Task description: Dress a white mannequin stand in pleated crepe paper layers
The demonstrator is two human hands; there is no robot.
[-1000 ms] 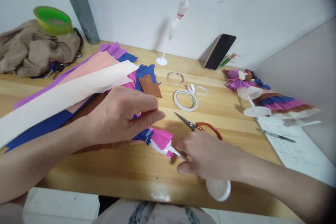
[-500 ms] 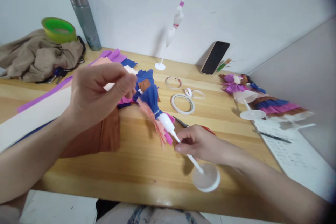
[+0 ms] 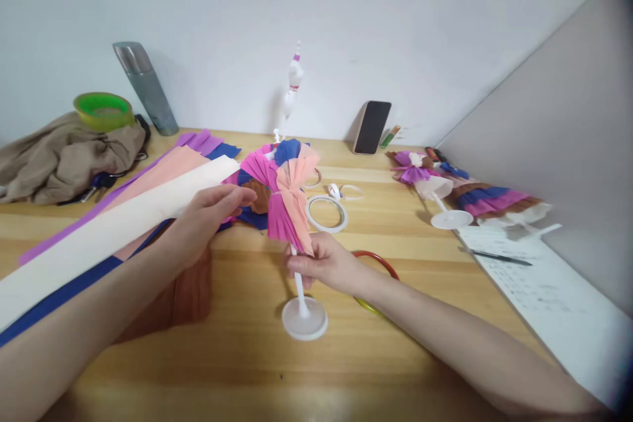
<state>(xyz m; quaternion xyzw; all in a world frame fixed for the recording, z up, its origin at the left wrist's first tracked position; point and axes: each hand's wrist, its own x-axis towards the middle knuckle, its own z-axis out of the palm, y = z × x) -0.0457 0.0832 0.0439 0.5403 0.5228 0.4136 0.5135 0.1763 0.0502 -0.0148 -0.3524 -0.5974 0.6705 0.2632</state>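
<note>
My right hand (image 3: 321, 262) is closed round the thin white stem (image 3: 299, 283) of a figure on a round base (image 3: 305, 320). Crepe paper in magenta, peach and blue (image 3: 291, 194) is gathered and tied at the middle of this figure, which stands almost upright. Just left of the paper, my left hand (image 3: 217, 204) has its fingers stretched towards it and holds nothing I can see. Whether those fingertips touch the paper, I cannot tell. Behind them lie brown and blue crepe pieces (image 3: 254, 219), partly hidden.
Long crepe strips (image 3: 163, 201) cover the left side. Beyond the figure are a tape roll (image 3: 326, 213) and a white undressed figure (image 3: 291, 89). Red-handled scissors (image 3: 383, 260) lie partly under my right forearm. A phone (image 3: 372, 127), dressed figures (image 3: 494, 201) and a written sheet (image 3: 539, 297) are further right.
The figure has swung from tilted to nearly upright and turned, showing its peach and magenta side. My left hand has come down beside it, fingers straightening. My right hand still holds the stem.
</note>
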